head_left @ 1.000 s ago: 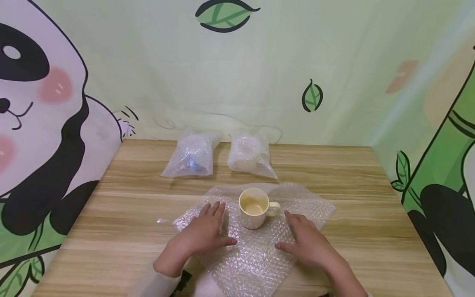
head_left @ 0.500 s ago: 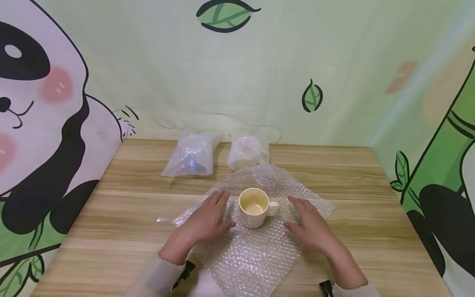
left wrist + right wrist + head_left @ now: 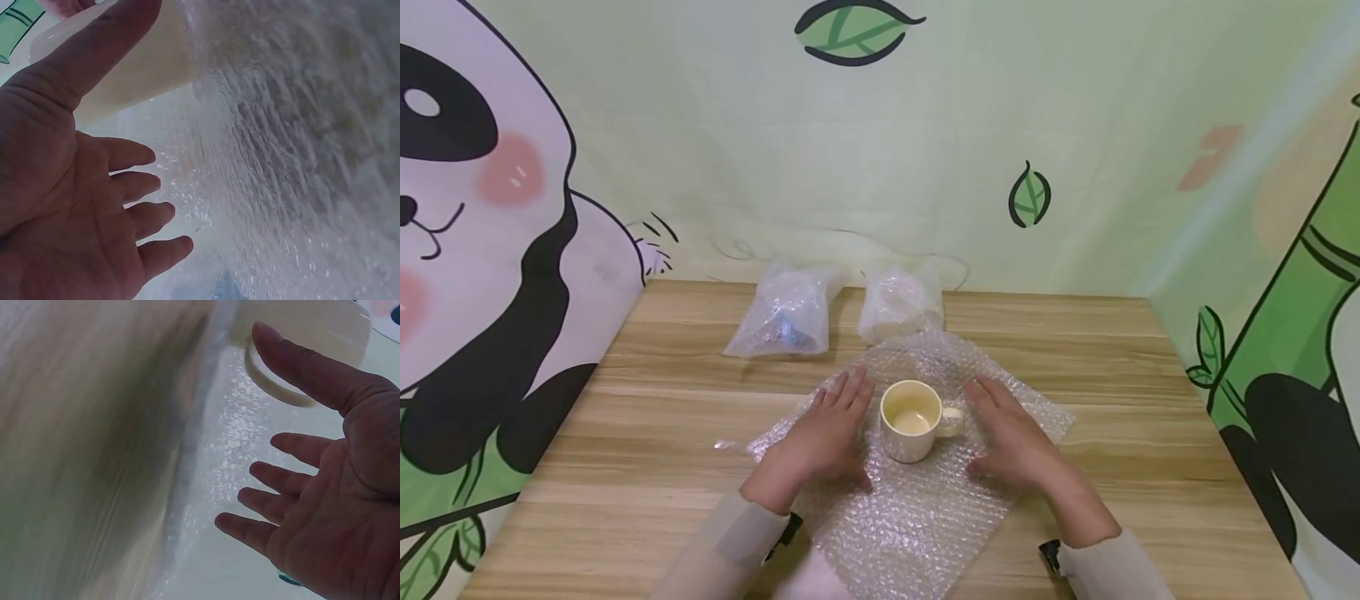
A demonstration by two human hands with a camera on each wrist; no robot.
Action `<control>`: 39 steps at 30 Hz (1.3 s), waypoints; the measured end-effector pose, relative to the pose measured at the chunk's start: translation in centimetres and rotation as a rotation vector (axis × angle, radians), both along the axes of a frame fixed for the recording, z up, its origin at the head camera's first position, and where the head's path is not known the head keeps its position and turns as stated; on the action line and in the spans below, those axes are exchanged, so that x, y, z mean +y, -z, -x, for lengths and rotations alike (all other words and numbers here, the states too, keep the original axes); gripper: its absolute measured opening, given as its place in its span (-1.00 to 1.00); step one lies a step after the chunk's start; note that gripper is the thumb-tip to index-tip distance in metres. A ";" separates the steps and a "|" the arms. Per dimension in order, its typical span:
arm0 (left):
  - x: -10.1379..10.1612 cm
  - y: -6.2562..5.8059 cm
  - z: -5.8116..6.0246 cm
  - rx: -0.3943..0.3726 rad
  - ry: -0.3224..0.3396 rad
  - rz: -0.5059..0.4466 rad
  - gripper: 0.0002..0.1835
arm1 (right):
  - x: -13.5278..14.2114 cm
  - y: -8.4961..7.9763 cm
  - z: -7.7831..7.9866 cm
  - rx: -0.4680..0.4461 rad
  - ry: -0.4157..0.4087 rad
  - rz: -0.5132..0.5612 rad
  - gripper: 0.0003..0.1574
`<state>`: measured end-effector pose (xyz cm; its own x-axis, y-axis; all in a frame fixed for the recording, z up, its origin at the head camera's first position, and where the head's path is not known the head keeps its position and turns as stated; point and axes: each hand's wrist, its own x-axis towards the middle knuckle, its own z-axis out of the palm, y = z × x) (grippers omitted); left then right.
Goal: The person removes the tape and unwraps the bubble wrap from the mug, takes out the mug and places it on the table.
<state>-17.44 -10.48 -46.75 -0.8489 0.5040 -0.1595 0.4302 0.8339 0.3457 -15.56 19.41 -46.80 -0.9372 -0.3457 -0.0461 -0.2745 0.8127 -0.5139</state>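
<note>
A cream mug stands upright on a sheet of bubble wrap, its handle pointing right. To the mug's left, my left hand is spread over the wrap with fingers extended. My right hand is on the other side, beside the handle, its fingers also straight. Neither hand grips anything. In the left wrist view the thumb of the left hand overlaps the mug. The right wrist view has the right hand with its thumb in front of the mug's handle.
Two bubble-wrapped bundles sit at the back of the wooden table: the left bundle shows something blue inside, the right bundle something pale. The wrap's far corner overlaps the right one. A printed panda backdrop rises behind.
The wrap's far corner has spread backward, toward the right bundle. Both hands have moved slightly farther forward alongside the mug, which stays in place.
</note>
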 end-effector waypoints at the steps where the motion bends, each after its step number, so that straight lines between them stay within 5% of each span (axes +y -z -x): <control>1: 0.1 0.1 0.1 0.001 0.003 0.018 0.61 | -0.1 0.1 0.1 0.004 -0.011 -0.013 0.56; 16: 1.2 0.1 0.5 0.055 0.021 0.204 0.71 | -1.1 0.8 1.5 0.025 -0.101 -0.182 0.82; 39: 1.5 0.9 2.1 -0.043 0.034 0.160 0.78 | -0.4 1.4 3.5 -0.141 -0.146 -0.160 0.85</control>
<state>-19.50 -9.01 -47.61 -0.8222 0.4980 -0.2758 0.4471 0.8648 0.2286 -19.04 19.02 -48.16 -0.8582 -0.4552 -0.2372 -0.3302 0.8434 -0.4237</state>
